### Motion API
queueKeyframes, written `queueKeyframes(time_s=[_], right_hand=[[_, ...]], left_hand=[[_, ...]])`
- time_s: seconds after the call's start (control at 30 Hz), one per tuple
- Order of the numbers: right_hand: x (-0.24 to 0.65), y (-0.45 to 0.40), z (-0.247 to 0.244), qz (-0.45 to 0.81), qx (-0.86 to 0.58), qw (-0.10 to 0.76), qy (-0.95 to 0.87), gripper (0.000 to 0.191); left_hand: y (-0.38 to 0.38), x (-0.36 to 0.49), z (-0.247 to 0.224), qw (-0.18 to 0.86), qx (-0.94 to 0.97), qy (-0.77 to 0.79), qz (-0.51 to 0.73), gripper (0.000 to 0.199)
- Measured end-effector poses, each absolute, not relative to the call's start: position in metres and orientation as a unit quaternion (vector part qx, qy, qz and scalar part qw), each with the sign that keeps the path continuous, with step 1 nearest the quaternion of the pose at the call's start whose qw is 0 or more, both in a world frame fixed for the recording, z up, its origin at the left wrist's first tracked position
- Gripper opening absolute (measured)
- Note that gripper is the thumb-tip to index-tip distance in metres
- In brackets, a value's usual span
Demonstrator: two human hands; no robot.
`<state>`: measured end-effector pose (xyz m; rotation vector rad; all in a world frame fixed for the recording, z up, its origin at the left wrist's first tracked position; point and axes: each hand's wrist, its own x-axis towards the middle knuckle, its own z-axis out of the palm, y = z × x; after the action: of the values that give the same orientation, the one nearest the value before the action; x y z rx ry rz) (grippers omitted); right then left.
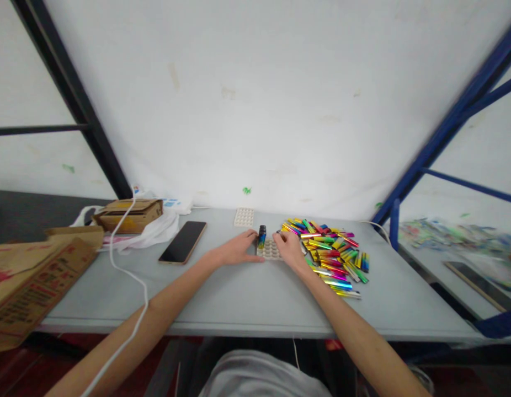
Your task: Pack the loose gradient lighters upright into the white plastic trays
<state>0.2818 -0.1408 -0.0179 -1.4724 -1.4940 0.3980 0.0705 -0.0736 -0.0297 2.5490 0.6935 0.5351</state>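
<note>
A pale tray with rows of round holes (269, 253) lies on the table between my hands. In its far left part stands a shiny blue-and-gold lighter with a black top (261, 238). My left hand (239, 248) rests at the tray's left edge, thumb and fingers apart, with nothing held. Over the tray's right side, my right hand (289, 248) has its fingers pinched together; a small dark bit shows at their tips, but the rest is hidden. Just right of that hand spreads a pile of shiny multicoloured lighters (332, 253).
Behind the tray lies another pale holed piece (244, 216). A phone (183, 242) lies to the left, near cardboard boxes (131, 215) and a white plastic bag (156, 234). A white cable (145, 292) hangs across my left forearm. Blue metal framing (437, 132) rises at the right.
</note>
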Motion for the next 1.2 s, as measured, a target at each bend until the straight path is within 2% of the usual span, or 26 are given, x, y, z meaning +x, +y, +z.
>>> queueKeyframes(time_s=[0.2, 0.43, 0.63, 0.87, 1.2], right_hand=[[0.282, -0.142, -0.015, 0.158, -0.588, 0.489, -0.625, 0.048], [0.287, -0.146, -0.006, 0.168, -0.55, 0.48, -0.662, 0.042], [0.285, -0.146, -0.007, 0.142, -0.548, 0.483, -0.668, 0.05], [0.281, -0.143, -0.017, 0.152, -0.57, 0.496, -0.637, 0.036], [0.284, -0.143, -0.014, 0.134, -0.56, 0.477, -0.664, 0.04]], left_hand=[[-0.075, 0.07, -0.028, 0.222, 0.924, 0.252, 0.184, 0.069], [-0.073, 0.07, -0.03, 0.22, 0.925, 0.248, 0.188, 0.072], [-0.073, 0.07, -0.03, 0.217, 0.926, 0.244, 0.188, 0.07], [-0.076, 0.07, -0.026, 0.221, 0.924, 0.252, 0.182, 0.071], [-0.074, 0.07, -0.028, 0.221, 0.923, 0.254, 0.186, 0.072]])
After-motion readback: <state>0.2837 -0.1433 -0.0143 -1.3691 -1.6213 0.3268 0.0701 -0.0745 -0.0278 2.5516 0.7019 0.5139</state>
